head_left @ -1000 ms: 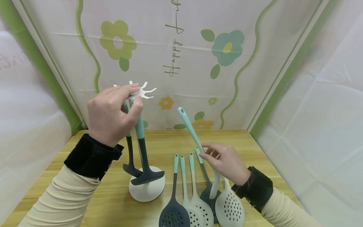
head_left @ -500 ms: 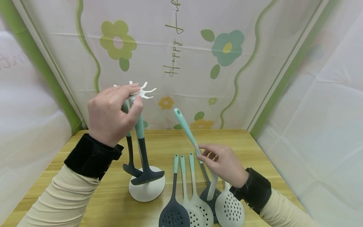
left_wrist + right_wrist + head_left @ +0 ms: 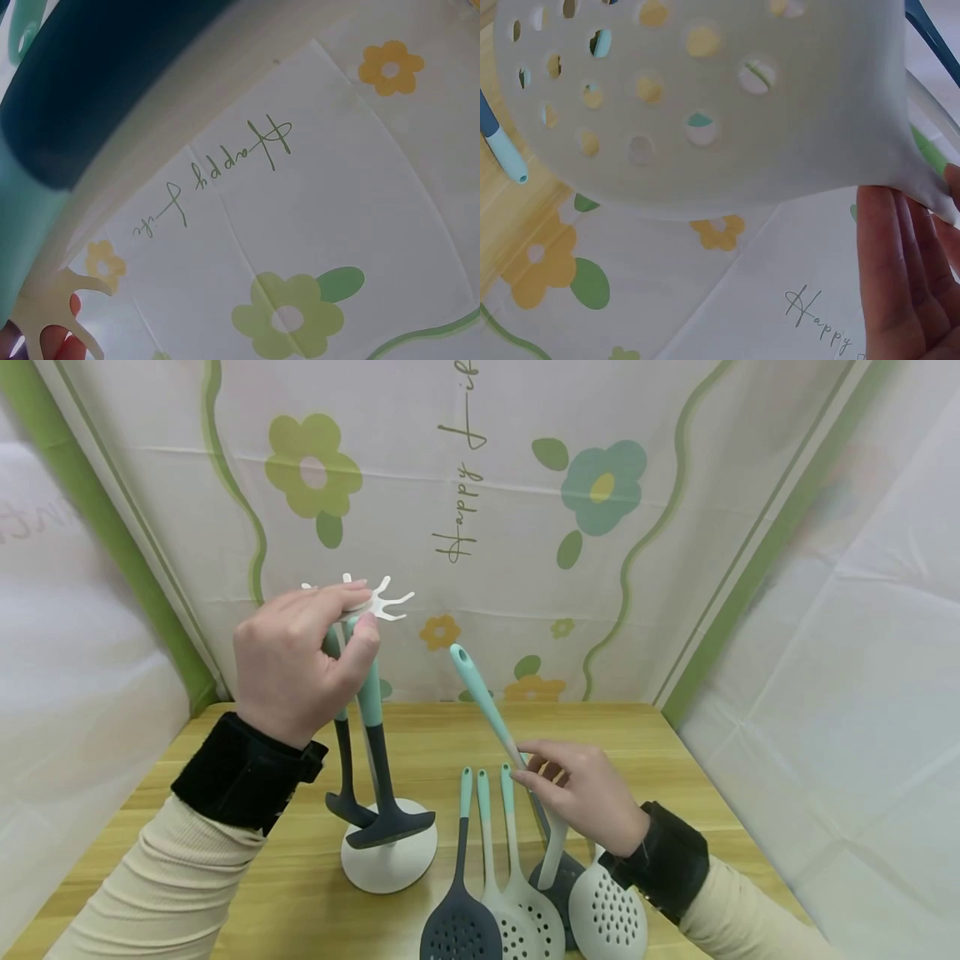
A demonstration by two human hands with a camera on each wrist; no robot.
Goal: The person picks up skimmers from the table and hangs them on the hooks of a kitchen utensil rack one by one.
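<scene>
I see two bare hands, left [image 3: 296, 664] and right [image 3: 588, 793], each wearing a black wrist strap over ribbed cream sleeves.

Three views of one table

Head camera looks forward and down at the table [image 3: 465, 735]; both wrist cameras sit close, tilted up, sharing the flowered backdrop [image 3: 525, 527].

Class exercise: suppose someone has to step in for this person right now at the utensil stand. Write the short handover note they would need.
Left hand grips the hooked top of the white stand, steadying it.
Right hand pinches the handle of a white perforated skimmer, its hanging-hole end raised toward the stand.
Done: two dark utensils hang on the stand.
Left, judging by the layout: probably hang the skimmer, then the four utensils lying on the wooden table: a dark slotted spoon, two white ones and a dark one partly hidden.
</scene>
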